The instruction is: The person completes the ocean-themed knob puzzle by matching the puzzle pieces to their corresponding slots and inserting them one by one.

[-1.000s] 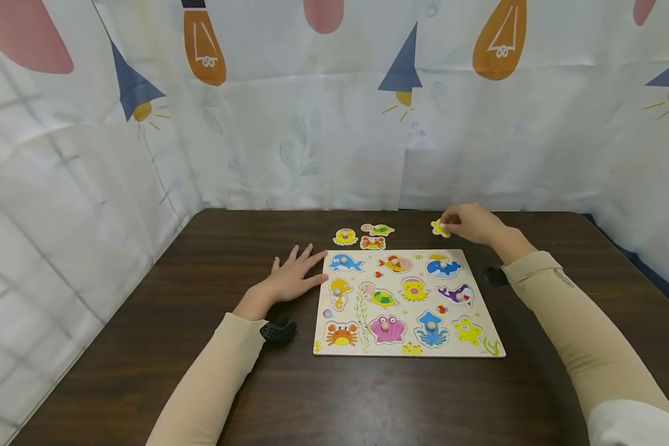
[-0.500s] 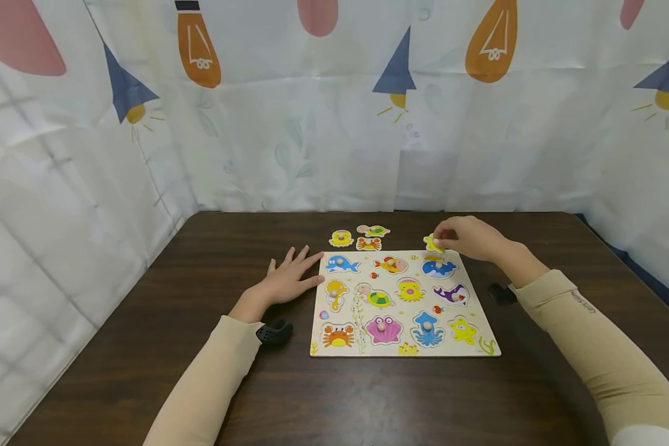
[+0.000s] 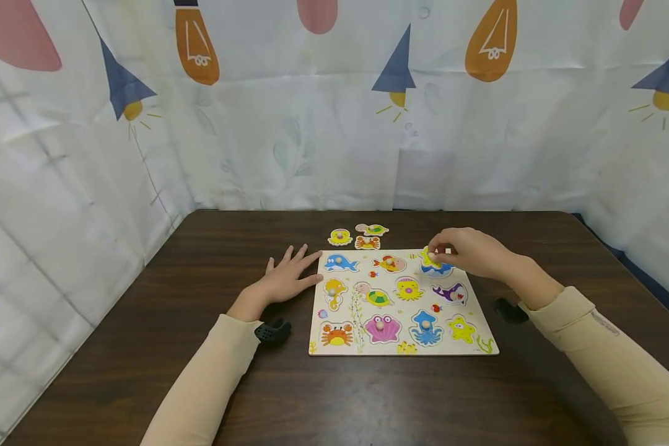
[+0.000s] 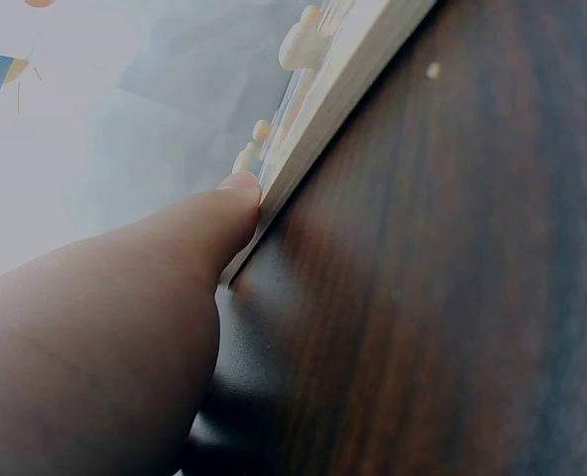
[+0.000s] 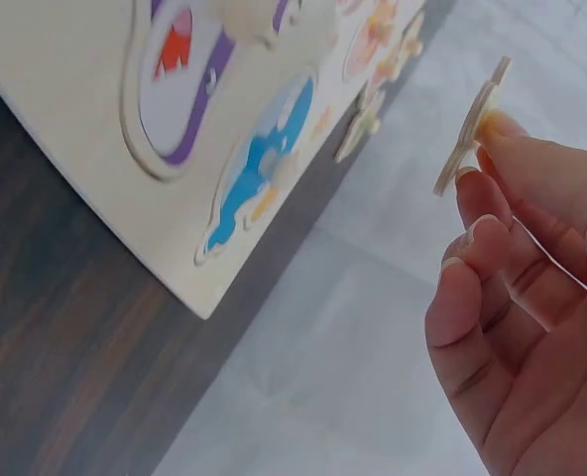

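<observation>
My right hand (image 3: 474,253) pinches a yellow star puzzle piece (image 3: 425,255) above the board's top right corner. In the right wrist view the same star piece (image 5: 469,134) appears edge-on between thumb and fingertips, off the board. The wooden sea-animal puzzle board (image 3: 323,316) lies flat on the table. My left hand (image 3: 281,282) rests with spread fingers at its left edge, and in the left wrist view the thumb (image 4: 236,203) touches that edge. A printed yellow star (image 3: 461,329), with no knob visible, shows at the board's lower right.
Behind the board lie an octopus piece (image 3: 340,236), a turtle piece (image 3: 373,230) and a crab piece (image 3: 367,243). Knobbed pieces such as the pink shell (image 3: 381,328) and the squid (image 3: 425,328) sit in the board. A patterned curtain (image 3: 340,136) hangs behind the dark table (image 3: 201,371).
My right hand has brought the star piece from behind the board leftward and nearer, over the whale at the top right. My left hand has stayed at the board's left edge.
</observation>
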`<state>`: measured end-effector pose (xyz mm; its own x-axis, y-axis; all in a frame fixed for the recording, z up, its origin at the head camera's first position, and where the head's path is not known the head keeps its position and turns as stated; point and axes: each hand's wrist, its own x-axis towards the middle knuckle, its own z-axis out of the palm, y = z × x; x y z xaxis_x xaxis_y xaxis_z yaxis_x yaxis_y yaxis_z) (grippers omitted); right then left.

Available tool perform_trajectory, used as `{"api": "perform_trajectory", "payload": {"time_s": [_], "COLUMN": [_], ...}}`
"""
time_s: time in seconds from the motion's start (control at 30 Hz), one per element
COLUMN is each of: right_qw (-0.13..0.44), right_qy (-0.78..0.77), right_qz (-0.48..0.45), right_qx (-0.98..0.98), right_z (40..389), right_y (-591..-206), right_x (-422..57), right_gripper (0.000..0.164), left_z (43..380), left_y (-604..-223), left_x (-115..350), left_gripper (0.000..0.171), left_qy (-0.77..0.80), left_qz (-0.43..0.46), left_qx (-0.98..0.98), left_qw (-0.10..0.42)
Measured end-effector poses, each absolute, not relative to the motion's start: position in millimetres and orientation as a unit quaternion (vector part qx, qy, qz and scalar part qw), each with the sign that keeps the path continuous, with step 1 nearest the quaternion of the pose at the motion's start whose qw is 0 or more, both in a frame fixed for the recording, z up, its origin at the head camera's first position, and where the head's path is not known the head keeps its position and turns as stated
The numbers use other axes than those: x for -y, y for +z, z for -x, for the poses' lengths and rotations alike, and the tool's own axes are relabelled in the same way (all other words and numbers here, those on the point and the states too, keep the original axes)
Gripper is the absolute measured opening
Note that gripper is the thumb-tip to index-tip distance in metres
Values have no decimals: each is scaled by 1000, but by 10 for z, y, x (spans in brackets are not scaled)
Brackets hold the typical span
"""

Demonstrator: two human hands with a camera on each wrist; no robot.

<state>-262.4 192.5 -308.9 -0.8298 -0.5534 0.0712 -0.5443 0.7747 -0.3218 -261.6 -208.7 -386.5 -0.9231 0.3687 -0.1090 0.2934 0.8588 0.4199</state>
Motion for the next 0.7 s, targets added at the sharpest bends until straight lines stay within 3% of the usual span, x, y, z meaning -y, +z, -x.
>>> {"api": "perform_trajectory", "payload": {"time_s": [0.7], "right_qw": [66], "right_qy": [-175], "right_qz": [358], "right_qx": [-915], "right_z": [2177], "right_y": [-3180], "right_x": [-2126], "right_gripper": [17], "left_z": [2602], "left_y": [-3860], "left_x": [2085], "left_gripper": [73], "left_qy": [204], "left_qz": [-172], "left_qx": [-959], "left_qw": [95]}}
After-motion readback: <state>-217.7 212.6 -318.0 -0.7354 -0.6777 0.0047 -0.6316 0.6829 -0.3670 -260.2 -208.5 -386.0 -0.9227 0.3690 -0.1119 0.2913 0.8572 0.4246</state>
